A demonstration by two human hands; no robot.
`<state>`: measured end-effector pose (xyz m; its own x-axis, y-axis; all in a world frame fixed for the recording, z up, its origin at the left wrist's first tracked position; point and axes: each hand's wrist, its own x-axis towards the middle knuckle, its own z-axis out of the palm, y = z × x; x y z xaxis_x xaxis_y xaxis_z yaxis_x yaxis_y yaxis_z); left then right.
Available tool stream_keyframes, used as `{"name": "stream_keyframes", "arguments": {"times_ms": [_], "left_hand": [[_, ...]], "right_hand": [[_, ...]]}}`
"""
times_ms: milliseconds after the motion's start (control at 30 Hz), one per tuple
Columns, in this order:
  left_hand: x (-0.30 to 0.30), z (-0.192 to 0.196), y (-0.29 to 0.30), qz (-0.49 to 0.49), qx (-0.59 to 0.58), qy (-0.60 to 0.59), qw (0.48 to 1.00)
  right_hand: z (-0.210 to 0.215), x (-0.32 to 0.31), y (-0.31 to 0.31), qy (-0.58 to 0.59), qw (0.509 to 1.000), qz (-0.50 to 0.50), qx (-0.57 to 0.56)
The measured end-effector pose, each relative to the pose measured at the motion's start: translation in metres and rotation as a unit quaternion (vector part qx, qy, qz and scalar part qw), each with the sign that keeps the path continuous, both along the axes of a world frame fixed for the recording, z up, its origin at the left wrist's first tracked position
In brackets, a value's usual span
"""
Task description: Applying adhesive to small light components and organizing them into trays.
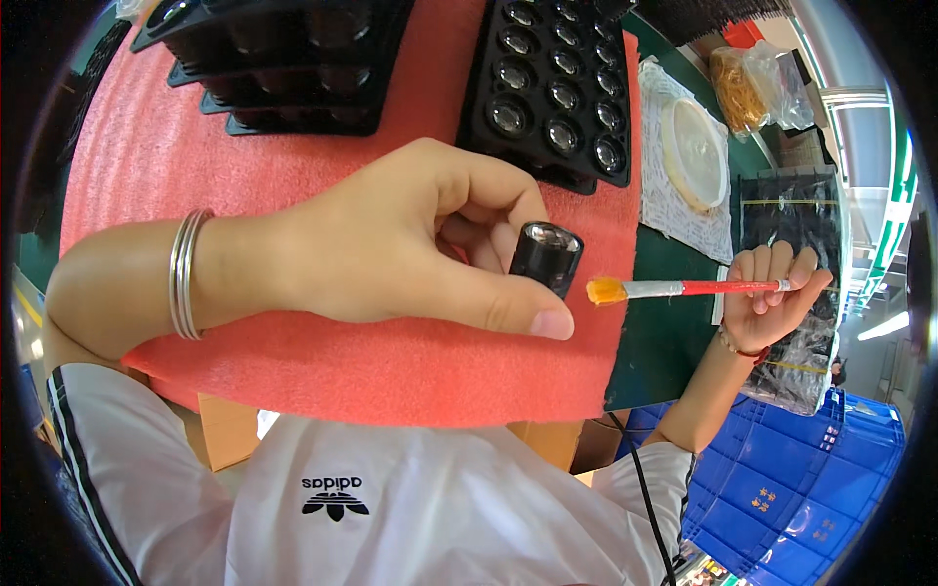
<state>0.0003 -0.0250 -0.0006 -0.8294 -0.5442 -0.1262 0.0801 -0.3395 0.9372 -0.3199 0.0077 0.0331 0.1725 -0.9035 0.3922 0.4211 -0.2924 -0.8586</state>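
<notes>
Between the thumb and fingers of my left hand is a short black lens barrel, tilted, with shiny glass in its top end. My right hand pinches the end of a paintbrush with a red handle and a silver ferrule. The brush's yellow bristles point left at the barrel, a small gap apart from it. Beyond my left hand, a black tray holds several round glass-topped pieces in its pockets. More black trays are stacked at the far left.
A pink-red foam mat covers much of the green table. To the right, a round whitish dish lies on printed paper. Past it are a bag of yellow rubber bands, plastic-wrapped black trays and blue crates.
</notes>
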Motion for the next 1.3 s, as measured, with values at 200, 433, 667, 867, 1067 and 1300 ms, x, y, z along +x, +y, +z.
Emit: {"name": "stream_keyframes", "arguments": {"times_ms": [200,433,667,867,1067,1300], "left_hand": [[-0.001,0.001,0.001,-0.006,-0.008,-0.007,1.0],[0.0,0.001,0.0,0.003,-0.014,-0.007,1.0],[0.0,-0.001,-0.001,0.001,-0.031,-0.002,1.0],[0.0,-0.001,0.0,-0.007,-0.033,0.017,0.999],[0.0,-0.003,-0.001,-0.005,-0.053,0.013,0.998],[0.0,-0.002,0.0,0.004,-0.047,0.003,0.999]], "right_hand": [[-0.002,0.001,-0.001,0.016,1.0,-0.005,0.007],[-0.002,0.001,-0.001,0.069,0.996,-0.051,-0.013],[0.0,-0.003,0.001,0.118,0.988,-0.078,-0.056],[0.002,-0.011,-0.001,0.1,0.99,-0.091,-0.049],[0.007,-0.016,0.0,-0.012,0.999,0.001,-0.032],[0.007,-0.018,0.006,0.037,0.998,-0.016,-0.049]]}}
